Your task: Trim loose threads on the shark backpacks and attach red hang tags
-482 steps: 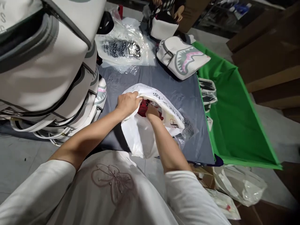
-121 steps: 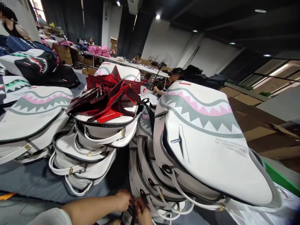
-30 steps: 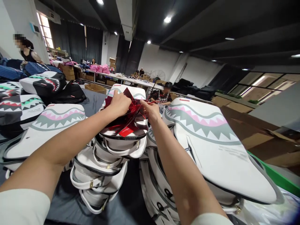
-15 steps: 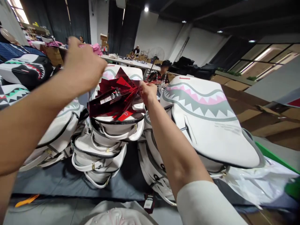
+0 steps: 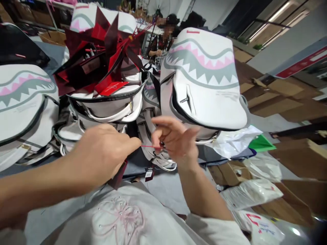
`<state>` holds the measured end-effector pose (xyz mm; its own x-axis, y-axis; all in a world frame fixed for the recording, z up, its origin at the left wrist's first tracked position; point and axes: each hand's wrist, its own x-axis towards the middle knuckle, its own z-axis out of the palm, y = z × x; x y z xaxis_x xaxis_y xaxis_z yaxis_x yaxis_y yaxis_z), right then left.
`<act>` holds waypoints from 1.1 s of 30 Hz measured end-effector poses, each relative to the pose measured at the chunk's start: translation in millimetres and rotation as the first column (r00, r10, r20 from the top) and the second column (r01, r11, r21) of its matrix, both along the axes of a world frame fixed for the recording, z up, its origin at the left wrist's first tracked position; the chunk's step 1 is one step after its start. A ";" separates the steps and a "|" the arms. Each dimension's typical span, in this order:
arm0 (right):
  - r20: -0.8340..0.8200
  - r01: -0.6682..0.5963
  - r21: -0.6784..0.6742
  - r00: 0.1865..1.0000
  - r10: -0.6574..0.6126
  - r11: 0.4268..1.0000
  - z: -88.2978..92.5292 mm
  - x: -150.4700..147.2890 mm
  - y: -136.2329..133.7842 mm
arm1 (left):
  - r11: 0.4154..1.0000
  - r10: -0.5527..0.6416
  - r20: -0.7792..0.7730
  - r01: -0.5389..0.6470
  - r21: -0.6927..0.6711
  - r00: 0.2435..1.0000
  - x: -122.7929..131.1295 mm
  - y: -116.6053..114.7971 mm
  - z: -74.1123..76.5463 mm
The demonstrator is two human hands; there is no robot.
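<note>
My left hand (image 5: 103,153) is closed, pinching a thin red string (image 5: 148,146) drawn straight toward my right. A dark red hang tag (image 5: 119,175) shows just below that hand, partly hidden by it. My right hand (image 5: 177,141) has its thumb apart and index finger stretched, while its other fingers curl round the string's far end. Beyond the hands, a bunch of red and black hang tags (image 5: 112,90) lies on a stack of white backpacks (image 5: 109,114). Another white backpack (image 5: 204,78) with a shark-mouth print stands to the right.
More backpacks (image 5: 21,102) are at the left on the dark-covered table (image 5: 134,170). One tag (image 5: 149,174) hangs at the table's front edge. Cardboard boxes (image 5: 301,156) and plastic-wrapped packages (image 5: 251,194) lie at the right. A person (image 5: 163,44) sits behind the stacks.
Both hands have come down and closer to me, away from the tag bunch. A red string now stretches between them. The bunch stays on the backpacks; the view has tilted down.
</note>
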<state>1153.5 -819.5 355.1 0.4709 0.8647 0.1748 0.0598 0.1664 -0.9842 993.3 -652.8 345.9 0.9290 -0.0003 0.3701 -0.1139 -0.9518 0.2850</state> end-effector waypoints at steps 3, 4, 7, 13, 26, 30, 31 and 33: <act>-0.076 0.213 -0.098 0.972 -0.220 0.972 -54.8 -4.4 -37.9 | 0.994 -0.111 -0.175 0.110 -0.014 0.978 38.9 -19.1 -44.4; -0.113 0.263 -0.138 0.954 -0.279 0.955 -72.5 -3.9 -47.1 | 0.995 -0.100 -0.224 0.096 -0.027 0.970 51.0 -23.8 -62.3; -0.160 0.377 -0.258 0.891 -0.424 0.889 -121.6 -3.9 -70.1 | 0.994 -0.090 -0.334 0.063 -0.090 0.938 76.1 -37.8 -114.1; 0.005 0.528 -0.385 0.821 -0.570 0.757 -196.2 -9.9 -96.3 | 0.895 -0.300 -0.445 0.088 -0.437 0.844 92.9 -77.3 -175.4; 0.683 0.667 -0.578 0.711 -0.170 0.470 -240.7 46.5 -107.2 | 0.898 -0.084 -0.444 -0.125 -0.422 0.892 152.9 -88.2 -257.5; 0.681 0.704 -0.554 0.690 -0.244 0.443 -246.4 44.3 -117.9 | 0.900 -0.129 -0.419 -0.072 -0.431 0.899 163.6 -93.3 -264.8; 0.681 0.714 -0.551 0.684 -0.262 0.432 -247.2 44.4 -120.0 | 0.899 -0.136 -0.414 -0.064 -0.433 0.900 166.4 -95.0 -266.2; 0.678 0.725 -0.550 0.677 -0.285 0.414 -248.2 45.3 -122.3 | 0.898 -0.149 -0.408 -0.049 -0.436 0.901 171.8 -97.8 -268.2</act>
<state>1198.8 -941.8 106.9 0.9244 0.3748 -0.0711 0.2830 -0.7988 -0.5309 1165.1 -750.7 77.7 0.9965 0.0146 -0.0818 0.0672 -0.7203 0.6904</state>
